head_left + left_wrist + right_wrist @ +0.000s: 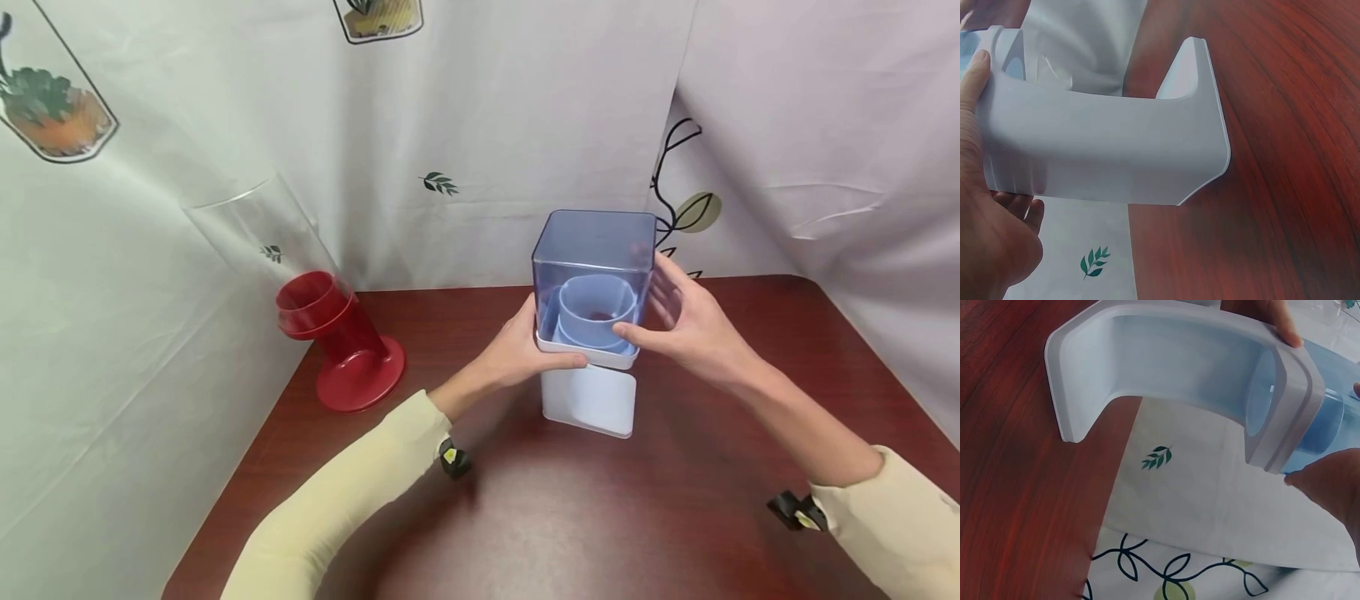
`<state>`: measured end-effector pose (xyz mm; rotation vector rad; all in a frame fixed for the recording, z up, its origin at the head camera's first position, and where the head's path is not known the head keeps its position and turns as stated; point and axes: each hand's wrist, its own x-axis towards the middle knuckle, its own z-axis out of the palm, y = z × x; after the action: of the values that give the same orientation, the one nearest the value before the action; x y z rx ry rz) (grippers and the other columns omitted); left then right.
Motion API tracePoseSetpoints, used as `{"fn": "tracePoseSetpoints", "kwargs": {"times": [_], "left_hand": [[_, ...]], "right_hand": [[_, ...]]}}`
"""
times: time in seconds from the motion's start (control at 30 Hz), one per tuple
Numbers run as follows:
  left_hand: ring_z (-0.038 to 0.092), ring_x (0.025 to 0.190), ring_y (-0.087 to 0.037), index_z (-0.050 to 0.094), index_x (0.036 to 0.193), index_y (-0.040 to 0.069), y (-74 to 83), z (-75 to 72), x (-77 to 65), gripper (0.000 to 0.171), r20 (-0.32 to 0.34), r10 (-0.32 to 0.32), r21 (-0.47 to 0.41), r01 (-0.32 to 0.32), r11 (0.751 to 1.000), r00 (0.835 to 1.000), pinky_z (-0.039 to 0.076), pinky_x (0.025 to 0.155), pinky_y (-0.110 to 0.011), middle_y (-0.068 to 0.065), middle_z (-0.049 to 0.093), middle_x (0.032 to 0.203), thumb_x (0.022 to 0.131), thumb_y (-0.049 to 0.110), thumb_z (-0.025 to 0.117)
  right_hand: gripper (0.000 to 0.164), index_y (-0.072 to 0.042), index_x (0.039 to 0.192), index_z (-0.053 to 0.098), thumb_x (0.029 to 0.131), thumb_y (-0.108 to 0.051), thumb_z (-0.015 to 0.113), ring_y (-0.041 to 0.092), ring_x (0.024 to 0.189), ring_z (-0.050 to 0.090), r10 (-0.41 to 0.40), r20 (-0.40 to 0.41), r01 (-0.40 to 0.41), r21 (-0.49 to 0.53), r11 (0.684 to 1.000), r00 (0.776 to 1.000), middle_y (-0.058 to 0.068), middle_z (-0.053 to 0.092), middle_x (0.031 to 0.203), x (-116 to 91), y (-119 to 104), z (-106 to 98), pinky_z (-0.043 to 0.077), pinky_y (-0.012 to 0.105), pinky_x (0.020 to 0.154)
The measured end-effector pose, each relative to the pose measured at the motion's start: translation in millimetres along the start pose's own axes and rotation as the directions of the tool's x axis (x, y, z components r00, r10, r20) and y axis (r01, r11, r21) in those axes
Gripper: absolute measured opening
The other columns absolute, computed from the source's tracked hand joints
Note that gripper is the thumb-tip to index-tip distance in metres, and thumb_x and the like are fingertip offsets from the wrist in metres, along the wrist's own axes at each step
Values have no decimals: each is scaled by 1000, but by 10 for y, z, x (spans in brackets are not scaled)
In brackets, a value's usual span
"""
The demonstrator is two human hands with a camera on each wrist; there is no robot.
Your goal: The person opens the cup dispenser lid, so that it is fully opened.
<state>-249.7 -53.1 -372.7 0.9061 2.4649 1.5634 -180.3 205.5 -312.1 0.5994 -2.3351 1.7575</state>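
Note:
A see-through blue square container sits on top of a white stand, with a lighter blue round collar inside it. My left hand grips the top of the stand from the left, thumb across the front. The right hand holds the container at its right side, thumb in front and fingers behind. From the left wrist, the stand's curved back and flat foot show beside the left hand. In the right wrist view a round opening shows under the stand's top. I cannot tell whether the foot touches the table.
On the table's left stands a red dispenser base with a clear cylinder tilted at its top. The dark red wooden table meets a white patterned cloth behind and at the sides.

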Motion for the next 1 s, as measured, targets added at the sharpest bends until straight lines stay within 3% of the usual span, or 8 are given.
{"fn": "tracePoseSetpoints", "kwargs": {"times": [0.57,0.77,1.0], "left_hand": [[61,123,-17,35,156,27,-69,-210,-113,97,9,85,-72,-84,994,996,50,108,-40,2,59,142,80,22,96],[60,124,-16,34,156,24,-102,-277,-170,97,-4,81,-52,-81,995,997,49,109,-41,3,57,142,81,23,95],[61,123,-18,34,155,21,-126,-322,-215,97,-17,108,-95,-110,989,994,50,108,-40,0,58,141,79,14,95]], "right_hand": [[93,-7,166,30,89,6,81,32,156,33,-36,94,25,113,993,995,16,42,162,176,24,158,32,21,118],[91,-7,164,31,89,5,81,31,157,32,-32,112,19,111,994,993,15,44,160,211,23,214,32,21,118],[92,-7,165,29,89,5,80,31,157,31,-35,134,19,118,993,990,14,43,161,238,10,284,30,21,119]]}}
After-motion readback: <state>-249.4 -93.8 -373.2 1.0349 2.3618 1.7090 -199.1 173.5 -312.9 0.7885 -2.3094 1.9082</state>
